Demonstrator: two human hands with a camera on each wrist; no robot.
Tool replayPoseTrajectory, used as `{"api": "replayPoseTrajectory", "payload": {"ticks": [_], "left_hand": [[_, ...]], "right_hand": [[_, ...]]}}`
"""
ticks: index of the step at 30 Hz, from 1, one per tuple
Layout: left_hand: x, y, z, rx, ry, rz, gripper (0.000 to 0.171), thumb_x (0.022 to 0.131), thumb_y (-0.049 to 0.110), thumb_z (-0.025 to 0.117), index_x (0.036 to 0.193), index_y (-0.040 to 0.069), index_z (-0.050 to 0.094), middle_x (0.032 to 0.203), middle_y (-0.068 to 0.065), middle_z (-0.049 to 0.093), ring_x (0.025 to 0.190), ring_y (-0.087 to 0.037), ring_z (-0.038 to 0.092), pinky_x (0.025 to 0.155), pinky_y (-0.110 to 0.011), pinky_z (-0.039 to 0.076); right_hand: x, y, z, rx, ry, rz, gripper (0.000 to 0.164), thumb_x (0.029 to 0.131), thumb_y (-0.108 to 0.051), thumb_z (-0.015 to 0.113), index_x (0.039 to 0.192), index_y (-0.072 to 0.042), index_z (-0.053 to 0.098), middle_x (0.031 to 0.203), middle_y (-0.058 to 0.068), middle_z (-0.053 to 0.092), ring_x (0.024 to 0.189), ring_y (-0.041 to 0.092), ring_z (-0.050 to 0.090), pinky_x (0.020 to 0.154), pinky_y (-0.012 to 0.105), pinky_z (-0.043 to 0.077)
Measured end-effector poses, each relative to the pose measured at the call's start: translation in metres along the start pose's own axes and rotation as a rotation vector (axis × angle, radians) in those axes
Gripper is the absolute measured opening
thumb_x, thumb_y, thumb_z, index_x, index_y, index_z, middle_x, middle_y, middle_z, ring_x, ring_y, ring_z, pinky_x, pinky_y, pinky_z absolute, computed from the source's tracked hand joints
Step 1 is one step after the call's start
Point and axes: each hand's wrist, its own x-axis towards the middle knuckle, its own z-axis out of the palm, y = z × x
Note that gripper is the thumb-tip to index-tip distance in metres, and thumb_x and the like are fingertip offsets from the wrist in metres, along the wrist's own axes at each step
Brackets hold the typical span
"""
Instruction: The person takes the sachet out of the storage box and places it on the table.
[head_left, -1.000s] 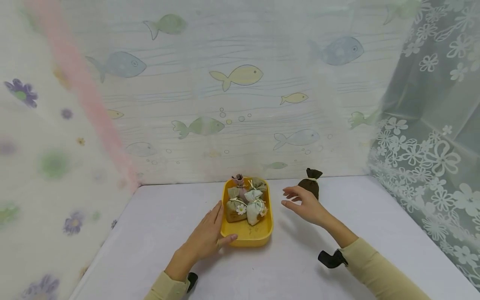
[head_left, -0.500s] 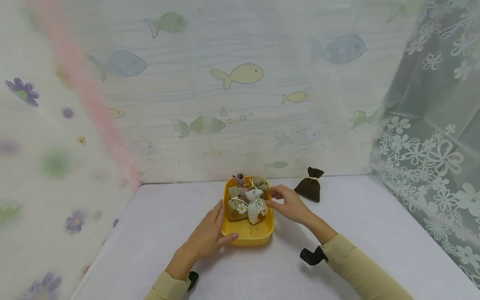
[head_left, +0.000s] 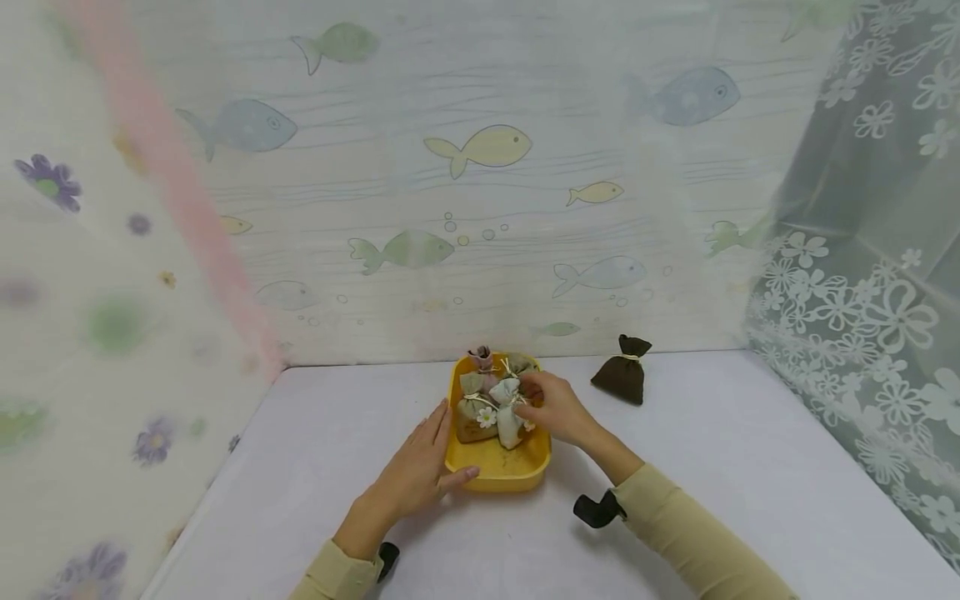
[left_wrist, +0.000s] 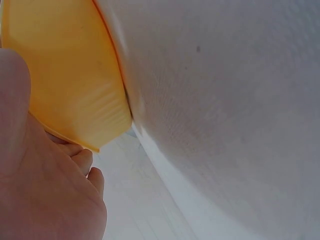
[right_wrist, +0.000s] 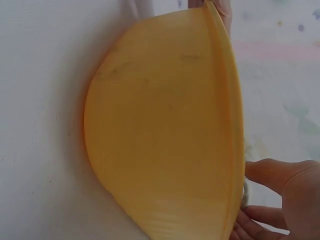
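A yellow plastic tray (head_left: 495, 483) holds several small cloth pouches tied with cord. My left hand (head_left: 412, 467) rests along the tray's left side, fingers straight and thumb out at the front corner. My right hand (head_left: 558, 408) reaches over the right rim, thumb and fingers at the tied neck of a white pouch (head_left: 510, 429). In the right wrist view the tray wall (right_wrist: 160, 125) hides most of that contact, so a firm pinch cannot be made out. Beside the white pouch sit a tan pouch (head_left: 475, 429) with a daisy, a pink pouch (head_left: 483, 361) and an olive pouch (head_left: 521, 363).
A dark brown pouch (head_left: 621, 380) stands on the white tabletop (head_left: 337, 417) to the right of the tray, near the back edge. Behind the table hangs a curtain printed with fish (head_left: 491, 147). A floral sheer curtain (head_left: 862, 317) borders the right side.
My right hand has moved left from in front of the brown pouch to the white pouch in the tray, leaving the brown one fully visible. The left hand stays against the tray.
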Motion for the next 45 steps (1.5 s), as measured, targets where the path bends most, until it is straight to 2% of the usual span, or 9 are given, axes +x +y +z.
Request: {"api": "replayPoseTrajectory", "payload": {"ticks": [9, 15, 23, 31, 45], "left_hand": [[0.001, 0.0, 0.0, 0.0, 0.001, 0.002, 0.105, 0.097, 0.067, 0.055, 0.162, -0.004, 0.014, 0.171, -0.018, 0.007, 0.156, -0.033, 0.016, 0.125, -0.051, 0.019], [0.001, 0.0, 0.0, -0.004, -0.004, -0.006, 0.105, 0.096, 0.068, 0.054, 0.162, -0.004, 0.014, 0.171, -0.018, 0.007, 0.156, -0.033, 0.016, 0.125, -0.051, 0.019], [0.0, 0.0, 0.001, -0.004, -0.008, -0.01, 0.105, 0.096, 0.068, 0.054, 0.162, -0.004, 0.014, 0.171, -0.018, 0.007, 0.156, -0.033, 0.017, 0.125, -0.051, 0.019], [0.0, -0.001, 0.0, -0.005, -0.001, 0.0, 0.106, 0.096, 0.07, 0.052, 0.162, -0.003, 0.013, 0.171, -0.018, 0.006, 0.156, -0.033, 0.016, 0.125, -0.051, 0.019], [0.0, -0.001, 0.0, 0.001, 0.002, 0.001, 0.105, 0.097, 0.067, 0.054, 0.162, -0.004, 0.012, 0.171, -0.018, 0.005, 0.156, -0.033, 0.016, 0.126, -0.05, 0.018]], "right_hand": [[0.004, 0.0, 0.011, -0.01, 0.035, 0.015, 0.041, 0.089, -0.008, 0.078, 0.125, 0.006, 0.064, 0.107, 0.012, 0.069, 0.097, 0.024, 0.065, 0.087, 0.041, 0.057], [0.005, 0.002, 0.013, -0.017, 0.029, 0.021, 0.038, 0.089, -0.009, 0.079, 0.124, 0.002, 0.068, 0.104, 0.008, 0.069, 0.092, 0.02, 0.062, 0.083, 0.035, 0.055], [0.003, 0.005, 0.014, -0.004, 0.032, 0.001, 0.026, 0.09, -0.008, 0.079, 0.115, -0.002, 0.072, 0.097, 0.003, 0.068, 0.085, 0.015, 0.058, 0.075, 0.028, 0.052], [0.004, 0.003, 0.008, 0.0, 0.007, -0.027, 0.024, 0.093, -0.009, 0.076, 0.116, -0.003, 0.072, 0.096, 0.003, 0.068, 0.083, 0.014, 0.057, 0.072, 0.026, 0.052], [-0.001, -0.015, -0.011, 0.001, 0.049, -0.042, 0.021, 0.093, -0.013, 0.076, 0.113, -0.005, 0.073, 0.091, 0.001, 0.065, 0.08, 0.016, 0.055, 0.068, 0.027, 0.049]]}}
